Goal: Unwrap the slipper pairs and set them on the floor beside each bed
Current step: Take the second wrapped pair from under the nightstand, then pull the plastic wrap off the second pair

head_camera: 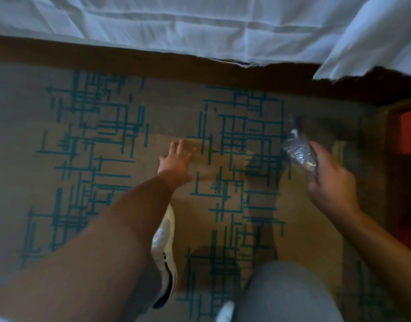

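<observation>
My left hand [175, 162] stretches out over the patterned carpet [107, 140] with fingers spread and nothing in it. My right hand [331, 182] grips a crumpled clear plastic wrapper [298, 147], blurred by motion, at the right above the carpet. No slippers are visible on the floor. The bed [176, 26] with white sheets runs along the top of the view, its dark wooden base below the sheet edge.
My white shoe [165, 252] stands on the carpet under my left forearm, and my grey-trousered knee [288, 293] is at the bottom. A dark wooden bedside cabinet [394, 140] stands at the right edge. A white pillow corner [374, 43] hangs over the bed's right end.
</observation>
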Demonstrator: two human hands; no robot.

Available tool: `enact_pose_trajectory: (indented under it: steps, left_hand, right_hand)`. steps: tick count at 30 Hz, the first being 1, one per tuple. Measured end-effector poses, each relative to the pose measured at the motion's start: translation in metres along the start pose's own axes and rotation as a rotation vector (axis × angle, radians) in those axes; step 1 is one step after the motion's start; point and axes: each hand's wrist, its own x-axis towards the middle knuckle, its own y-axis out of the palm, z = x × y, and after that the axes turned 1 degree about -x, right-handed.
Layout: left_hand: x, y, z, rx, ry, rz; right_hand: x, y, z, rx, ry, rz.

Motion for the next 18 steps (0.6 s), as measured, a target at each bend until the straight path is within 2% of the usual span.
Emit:
enact_pose_trajectory:
  steps: [3, 5, 6, 8, 10, 13, 18]
  left_hand:
    - [0.02, -0.062, 0.015, 0.099, 0.198, 0.195]
    - [0.021, -0.096, 0.018, 0.115, 0.278, 0.208]
    - [0.014, -0.107, 0.021, 0.137, 0.302, 0.138]
    - [-0.01, -0.12, 0.025, 0.13, 0.369, -0.105]
    - [-0.036, -0.122, 0.022, 0.026, 0.468, -0.336]
    - [-0.071, -0.133, -0.002, -0.167, 0.547, -0.45]
    - [-0.116, -0.159, -0.04, -0.506, 0.593, -0.693]
  right_hand:
    - [0.017, 0.002, 0.026, 0.139, -0.206, 0.05]
    - [0.031, 0.007, 0.035, 0.227, -0.293, 0.09]
    - [0.039, 0.007, 0.039, 0.266, -0.304, 0.123]
    - [0.051, 0.006, 0.046, 0.328, -0.265, 0.202]
    - [0.059, -0.002, 0.056, 0.404, -0.231, 0.224]
    - [0.06, -0.024, 0.075, 0.573, -0.242, 0.18]
    - [0.053, -0.062, 0.096, 0.865, -0.297, 0.249]
